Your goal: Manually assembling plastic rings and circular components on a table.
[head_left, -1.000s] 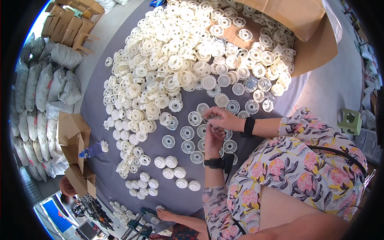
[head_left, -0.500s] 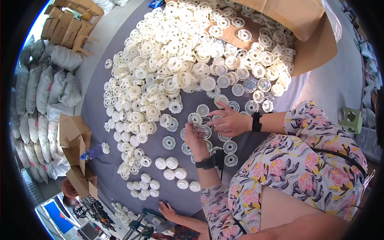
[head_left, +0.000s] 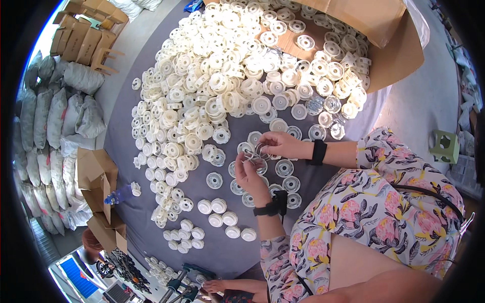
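- From my distant place I see the left hand (head_left: pixel 251 181) raised over the table, with its fingers closed on some thin, shiny rings (head_left: pixel 258 151).
- The right hand (head_left: pixel 284 145) comes from the right side and meets it; its thumb and finger pinch at the same rings. The two hands are close together, and I cannot count the rings exactly, because the fingers cover a part of them.
- So the rings are in the air between the fingertips, above the rows of round discs with silver rims (head_left: pixel 284 167).
- On each wrist I can see a black band (head_left: pixel 318 152).
- The table has a dark grey cloth (head_left: pixel 222 258). Beyond the hands lies a big heap of cream plastic wheels (head_left: pixel 202 91), and a cardboard box (head_left: pixel 396 63) stands open at its far right side.
- Nearer to the left arm I find white caps (head_left: pixel 219 205) in a loose group, and a second group beside it.
- A blue-tinted bottle (head_left: pixel 120 195) lies near an open carton (head_left: pixel 93 174) at the left edge.
- At the bottom, another person's hand (head_left: pixel 214 286) is just beside a dark green metal tool (head_left: pixel 183 285).
- Full sacks (head_left: pixel 43 113) are stacked at the far left.
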{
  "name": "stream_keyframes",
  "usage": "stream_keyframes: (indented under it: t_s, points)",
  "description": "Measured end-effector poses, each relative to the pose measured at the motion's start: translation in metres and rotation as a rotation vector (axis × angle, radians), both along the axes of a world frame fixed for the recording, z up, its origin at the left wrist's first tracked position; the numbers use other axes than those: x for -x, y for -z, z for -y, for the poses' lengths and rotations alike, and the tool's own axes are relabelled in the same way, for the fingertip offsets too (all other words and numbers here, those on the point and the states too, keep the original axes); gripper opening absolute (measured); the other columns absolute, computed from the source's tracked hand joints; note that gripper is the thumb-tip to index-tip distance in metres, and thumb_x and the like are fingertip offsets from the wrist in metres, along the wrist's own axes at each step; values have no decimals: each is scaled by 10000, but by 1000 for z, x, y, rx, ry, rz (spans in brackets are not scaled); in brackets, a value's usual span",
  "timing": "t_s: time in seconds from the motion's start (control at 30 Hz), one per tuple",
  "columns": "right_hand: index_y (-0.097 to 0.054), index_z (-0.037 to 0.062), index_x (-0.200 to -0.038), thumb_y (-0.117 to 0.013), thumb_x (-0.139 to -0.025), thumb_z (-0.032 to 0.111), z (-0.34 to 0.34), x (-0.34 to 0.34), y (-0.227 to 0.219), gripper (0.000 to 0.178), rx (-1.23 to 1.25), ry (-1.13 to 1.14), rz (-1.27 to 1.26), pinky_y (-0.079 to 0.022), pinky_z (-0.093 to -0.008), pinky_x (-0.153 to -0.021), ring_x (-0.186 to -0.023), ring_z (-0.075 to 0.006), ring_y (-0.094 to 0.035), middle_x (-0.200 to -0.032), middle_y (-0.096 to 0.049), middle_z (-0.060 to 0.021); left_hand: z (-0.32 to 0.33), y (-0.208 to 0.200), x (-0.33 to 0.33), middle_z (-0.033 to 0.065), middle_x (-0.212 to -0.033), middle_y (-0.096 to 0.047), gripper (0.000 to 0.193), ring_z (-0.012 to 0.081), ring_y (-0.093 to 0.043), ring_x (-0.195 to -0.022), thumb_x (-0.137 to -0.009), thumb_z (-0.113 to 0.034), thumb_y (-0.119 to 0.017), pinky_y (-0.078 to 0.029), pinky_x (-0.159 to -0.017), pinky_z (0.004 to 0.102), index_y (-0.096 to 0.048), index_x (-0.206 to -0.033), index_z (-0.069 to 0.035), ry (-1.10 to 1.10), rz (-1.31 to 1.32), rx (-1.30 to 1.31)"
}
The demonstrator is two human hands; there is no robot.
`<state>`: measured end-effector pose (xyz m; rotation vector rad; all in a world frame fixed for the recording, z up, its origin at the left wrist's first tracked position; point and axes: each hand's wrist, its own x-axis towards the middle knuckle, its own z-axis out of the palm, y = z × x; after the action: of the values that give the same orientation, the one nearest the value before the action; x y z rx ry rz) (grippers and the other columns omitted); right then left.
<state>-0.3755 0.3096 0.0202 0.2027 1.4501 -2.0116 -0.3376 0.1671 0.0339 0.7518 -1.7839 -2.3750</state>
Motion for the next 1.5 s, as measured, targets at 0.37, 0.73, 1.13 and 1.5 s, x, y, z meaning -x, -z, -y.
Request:
stream_keyframes:
  t_s: [0.37,0.73,1.13,1.5]
  points:
    - [-540,108,-987,-604,-790,51,-19,39,5,215,-668,-33,-1232,-449,-375,-601,-703,-277,-550,-745,-503,-78,4,45,-20,64,-620,-562,366,135,-491,-419,-912,-343,-394,-348,-371,205,-592,-940,-37,626,463,-830]
    - [-590,90,-1005,-536,-852,104,-37,19,25,162,-706,-104,-744,-470,-357,-698,-792,-248,-598,-868,-608,-82,27,54,20,196,-1099,-521,369,309,-537,-987,-865,-242,-599,-443,-826,414,-560,-1168,-34,336,179,941]
    - [-586,66,-1043,-579,-829,184,-46,5,50,244,-617,-119,-470,-477,-322,-678,-773,-199,-607,-856,-617,-88,52,84,62,171,-1094,-532,484,348,-505,-1040,-693,-213,-722,-406,-864,467,-560,-1125,-65,491,54,1431]
    - [-598,65,-944,-624,-843,252,-32,16,58,215,-274,93,255,-437,-211,-541,-576,-76,-513,-708,-547,8,41,84,93,194,-1137,-487,661,363,-505,-1052,-690,-153,-709,-422,-893,432,-424,-1280,-69,459,94,1276]
